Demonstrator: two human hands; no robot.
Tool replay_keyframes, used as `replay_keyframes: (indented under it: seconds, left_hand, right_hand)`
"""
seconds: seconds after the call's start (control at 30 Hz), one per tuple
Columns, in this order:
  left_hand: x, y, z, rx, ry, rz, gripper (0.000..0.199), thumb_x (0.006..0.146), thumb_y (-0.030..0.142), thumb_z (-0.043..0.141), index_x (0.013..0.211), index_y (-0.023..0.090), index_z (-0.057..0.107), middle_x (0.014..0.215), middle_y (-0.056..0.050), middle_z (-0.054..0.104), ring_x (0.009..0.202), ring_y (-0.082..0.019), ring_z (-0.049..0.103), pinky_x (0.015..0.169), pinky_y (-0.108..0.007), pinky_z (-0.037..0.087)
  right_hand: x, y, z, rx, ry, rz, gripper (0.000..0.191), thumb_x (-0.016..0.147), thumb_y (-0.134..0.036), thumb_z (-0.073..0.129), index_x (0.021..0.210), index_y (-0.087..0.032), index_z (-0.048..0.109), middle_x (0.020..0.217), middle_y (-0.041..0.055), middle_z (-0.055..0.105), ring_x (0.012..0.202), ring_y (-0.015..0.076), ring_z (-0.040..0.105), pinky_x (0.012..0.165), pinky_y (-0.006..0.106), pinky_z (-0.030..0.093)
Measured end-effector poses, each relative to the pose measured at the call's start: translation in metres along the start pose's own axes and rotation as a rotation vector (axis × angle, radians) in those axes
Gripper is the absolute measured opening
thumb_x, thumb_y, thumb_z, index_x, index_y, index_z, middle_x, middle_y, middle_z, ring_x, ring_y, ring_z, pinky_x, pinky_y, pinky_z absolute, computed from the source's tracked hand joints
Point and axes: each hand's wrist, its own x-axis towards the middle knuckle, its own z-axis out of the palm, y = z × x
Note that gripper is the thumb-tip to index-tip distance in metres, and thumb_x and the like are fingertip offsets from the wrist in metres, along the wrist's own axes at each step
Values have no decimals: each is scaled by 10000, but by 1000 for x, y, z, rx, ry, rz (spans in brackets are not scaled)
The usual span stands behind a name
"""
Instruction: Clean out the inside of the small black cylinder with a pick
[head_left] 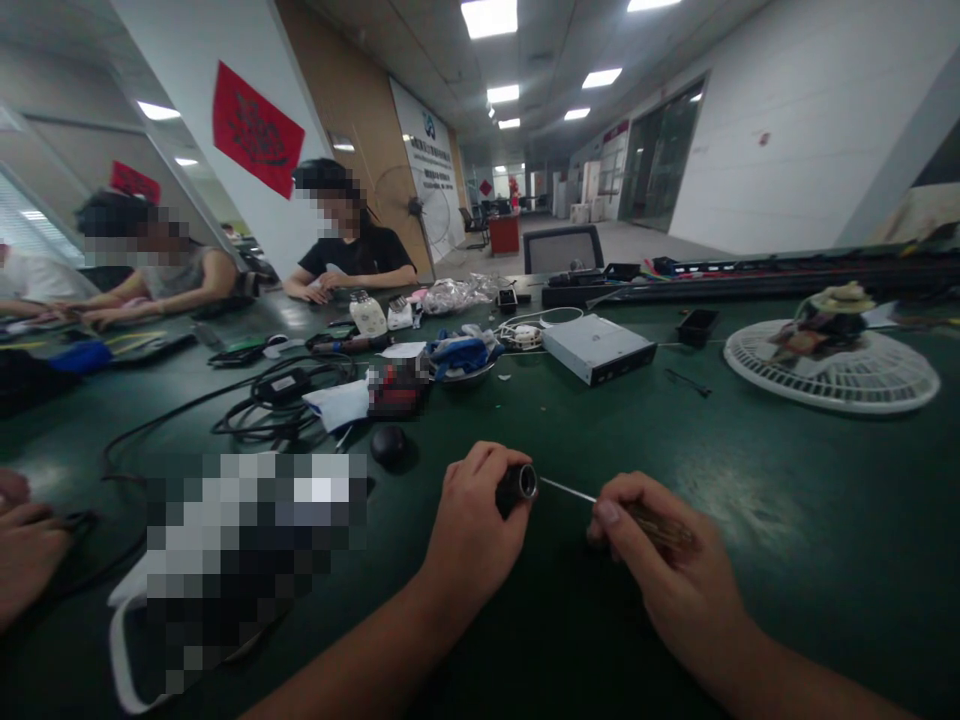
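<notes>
My left hand [478,515] is closed around a short black cylinder [517,484], perhaps a tube or a flashlight body. Its round open end, with a shiny metal ring inside, faces to the right. In my right hand [660,550] is a screwdriver with a yellowish translucent handle [664,527]. The thin metal shaft [570,489] points left, and its tip is close to the cylinder's open end, with a small gap between them. Both hands are just above the dark green table [585,610].
Beyond my hands lie a black mouse [388,446], a silver disc drive [598,348], a white fan grille [829,365] with a motor, and coiled black cable [277,400]. A co-worker's hand [30,545] rests at far left. Other people [346,245] sit across the table.
</notes>
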Motion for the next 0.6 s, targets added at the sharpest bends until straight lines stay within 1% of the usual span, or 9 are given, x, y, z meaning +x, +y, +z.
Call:
replay_keyframes:
  seconds: [0.07,0.1,0.2,0.27,0.3,0.33,0.43,0.5,0.6]
  left_hand:
    - [0,0,0,4,-5,-13,270,842,92,639,1057,256,643,1076,-21,641,1005,-230,601,888,-427,462]
    - [0,-1,1,7,-9,-14,270,851,105,639,1073,258,641,1085,-21,640,1011,-230,601,893,-428,461]
    - [0,-1,1,11,-15,-16,278,864,128,646,1108,261,636,1105,-19,643,1030,-230,604,911,-435,456]
    - [-1,-1,1,11,-14,-23,285,870,136,646,1128,257,627,1115,-20,650,1051,-232,606,931,-445,450]
    - [-1,-1,1,12,-16,-27,289,877,142,643,1142,255,621,1121,-21,656,1060,-234,606,943,-451,445]
    - [-1,-2,2,14,-21,-29,293,886,152,637,1159,256,613,1123,-23,662,1063,-236,608,951,-459,440]
    - [-1,-4,3,31,-37,-27,300,908,195,628,1199,265,599,1085,-25,682,1027,-244,617,954,-480,429]
    - [-1,-5,4,42,-44,-23,308,911,212,631,1211,276,595,1052,-19,688,995,-245,621,947,-482,424]
    - [-1,-4,4,40,-62,-13,335,896,216,656,1218,288,597,1052,-5,692,991,-240,619,950,-466,414]
  right_hand:
    - [0,1,0,-12,74,-5,252,1004,-434,526,892,-239,642,769,10,642,671,174,590,593,302,452]
    - [1,0,1,-34,83,4,258,1015,-433,497,914,-244,640,785,14,646,686,180,600,606,311,463]
    - [2,-1,5,-252,6,32,230,1018,-382,472,917,-245,627,799,30,631,710,211,602,628,360,467]
    - [2,-1,9,-459,-50,-13,62,944,-286,575,913,-241,605,839,42,623,772,243,597,682,406,470]
    - [2,0,10,-535,-68,-47,58,885,-228,630,926,-241,592,878,49,628,825,263,597,721,430,472]
    - [2,1,11,-586,-83,-79,139,839,-171,650,935,-241,579,909,53,631,861,276,593,748,448,472]
    - [0,6,12,-625,-141,-116,217,823,-70,577,952,-242,544,914,55,626,848,266,591,727,433,477]
    - [1,9,12,-603,-154,-103,226,835,-46,520,950,-241,528,894,52,618,812,251,595,683,402,477]
    - [2,11,11,-519,-134,-43,227,817,-49,522,933,-243,507,888,42,622,784,233,611,661,376,482]
